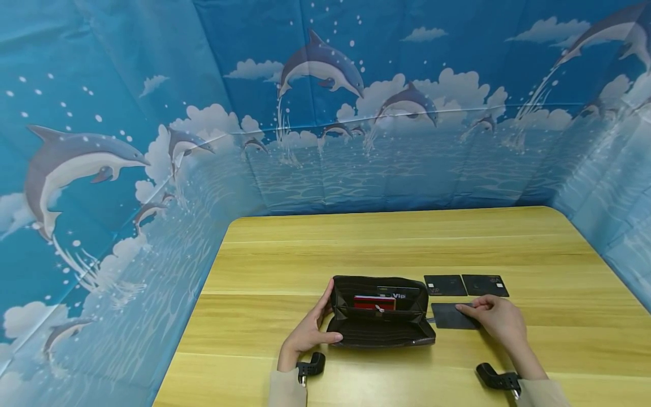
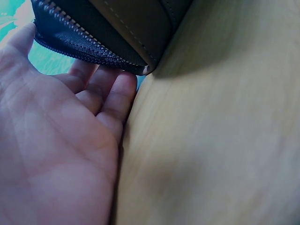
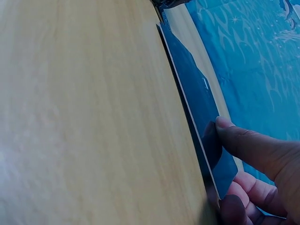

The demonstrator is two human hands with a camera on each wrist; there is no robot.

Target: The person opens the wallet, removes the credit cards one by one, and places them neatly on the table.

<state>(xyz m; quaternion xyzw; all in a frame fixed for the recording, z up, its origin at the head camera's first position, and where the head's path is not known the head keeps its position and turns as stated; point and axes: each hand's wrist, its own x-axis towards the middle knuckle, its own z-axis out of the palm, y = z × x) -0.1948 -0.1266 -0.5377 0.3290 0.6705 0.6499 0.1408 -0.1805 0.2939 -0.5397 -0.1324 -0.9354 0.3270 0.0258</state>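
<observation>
An unzipped dark long wallet point(image 1: 378, 338) lies spread on the table, a red card point(image 1: 374, 303) and a black card marked "Vip" point(image 1: 399, 293) tucked in its back pockets. My left hand point(image 1: 308, 329) holds the wallet's left end, thumb at the front corner and fingers behind; the left wrist view shows fingertips against its zipper edge point(image 2: 89, 37). To the wallet's right, my right hand point(image 1: 500, 321) pinches a plain dark card point(image 1: 450, 316). The right wrist view shows the thumb on that card's face point(image 3: 192, 93), fingers at its near end, the card slightly raised along one edge.
Two black cards, one marked VIP point(image 1: 445, 285) and another beside it point(image 1: 485, 285), lie behind the held card. The wooden table point(image 1: 285, 249) ends at a blue dolphin-print curtain point(image 1: 325, 169). Each wrist wears a black camera mount point(image 1: 311, 364).
</observation>
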